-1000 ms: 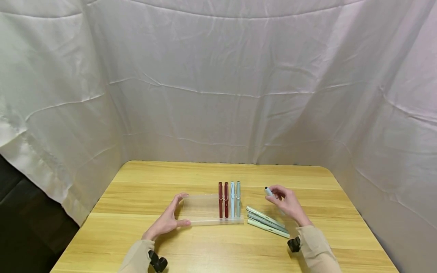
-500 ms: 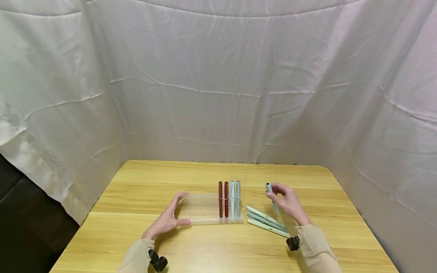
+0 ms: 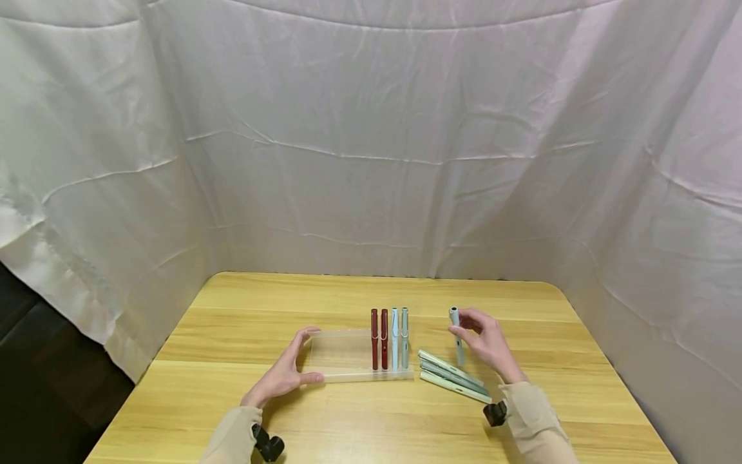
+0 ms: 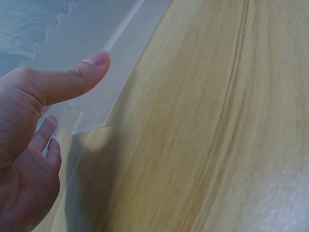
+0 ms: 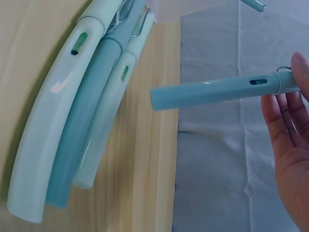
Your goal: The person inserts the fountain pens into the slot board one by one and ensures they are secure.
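My left hand (image 3: 284, 374) grips the left end of a clear plastic pen rack (image 3: 339, 351), thumb on the front strip and fingers at the back edge. In the left wrist view the rack (image 4: 91, 31) shows a scalloped edge. Two dark red pens (image 3: 384, 345), a pale blue pen (image 3: 395, 345) and a grey-blue pen (image 3: 405, 348) lie side by side across its right part. To the right, my right hand (image 3: 489, 345) pinches a light blue fountain pen (image 5: 212, 93) by its cap end, the barrel pointing away from the fingers.
Between the rack and my right forearm lie three more pens: two pale green pens (image 3: 455, 388) with a blue-grey pen (image 5: 87, 116) between them. The wooden table (image 3: 371, 425) ends at a grey-white curtain (image 3: 371, 193) behind.
The light blue pen in my right hand has swung from slanting to nearly in line with the pens on the rack. My left hand and the rack stay put.
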{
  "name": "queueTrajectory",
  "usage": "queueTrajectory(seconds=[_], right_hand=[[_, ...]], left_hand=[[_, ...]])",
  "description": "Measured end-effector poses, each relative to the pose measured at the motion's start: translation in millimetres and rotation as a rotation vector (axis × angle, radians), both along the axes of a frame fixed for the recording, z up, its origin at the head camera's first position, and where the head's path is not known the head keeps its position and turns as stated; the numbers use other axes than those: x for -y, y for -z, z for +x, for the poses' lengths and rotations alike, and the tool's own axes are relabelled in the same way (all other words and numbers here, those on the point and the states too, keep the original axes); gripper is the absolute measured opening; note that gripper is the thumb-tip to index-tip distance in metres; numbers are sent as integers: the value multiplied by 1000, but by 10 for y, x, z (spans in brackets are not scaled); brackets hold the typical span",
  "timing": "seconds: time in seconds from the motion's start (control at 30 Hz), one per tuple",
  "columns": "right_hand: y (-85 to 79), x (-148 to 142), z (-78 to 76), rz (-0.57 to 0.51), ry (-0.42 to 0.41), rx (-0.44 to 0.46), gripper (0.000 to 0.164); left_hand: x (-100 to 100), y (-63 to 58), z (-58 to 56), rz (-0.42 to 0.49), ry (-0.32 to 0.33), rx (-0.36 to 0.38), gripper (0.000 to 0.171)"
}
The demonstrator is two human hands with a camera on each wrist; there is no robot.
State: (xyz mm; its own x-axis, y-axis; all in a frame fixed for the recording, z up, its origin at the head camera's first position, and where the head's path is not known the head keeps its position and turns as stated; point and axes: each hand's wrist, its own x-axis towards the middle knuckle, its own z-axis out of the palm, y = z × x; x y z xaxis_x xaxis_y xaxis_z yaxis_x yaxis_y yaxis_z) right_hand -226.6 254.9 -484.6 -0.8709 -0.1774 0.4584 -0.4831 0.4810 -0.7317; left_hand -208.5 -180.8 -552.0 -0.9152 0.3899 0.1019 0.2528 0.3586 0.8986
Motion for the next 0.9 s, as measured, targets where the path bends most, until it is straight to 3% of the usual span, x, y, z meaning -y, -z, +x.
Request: queueTrajectory(seconds=[0.27,0.67,0.9], right_hand=[[-355,184,195,4,20,34,26],[-353,273,179,-53,22,42,29],[-131,263,36,-102,18,77,34]], left_hand=[[1,-6,2,-5,-1,-1,94],[-5,-10,7,2,-7,7,94],[-5,-5,6,6,-5,-15,94]])
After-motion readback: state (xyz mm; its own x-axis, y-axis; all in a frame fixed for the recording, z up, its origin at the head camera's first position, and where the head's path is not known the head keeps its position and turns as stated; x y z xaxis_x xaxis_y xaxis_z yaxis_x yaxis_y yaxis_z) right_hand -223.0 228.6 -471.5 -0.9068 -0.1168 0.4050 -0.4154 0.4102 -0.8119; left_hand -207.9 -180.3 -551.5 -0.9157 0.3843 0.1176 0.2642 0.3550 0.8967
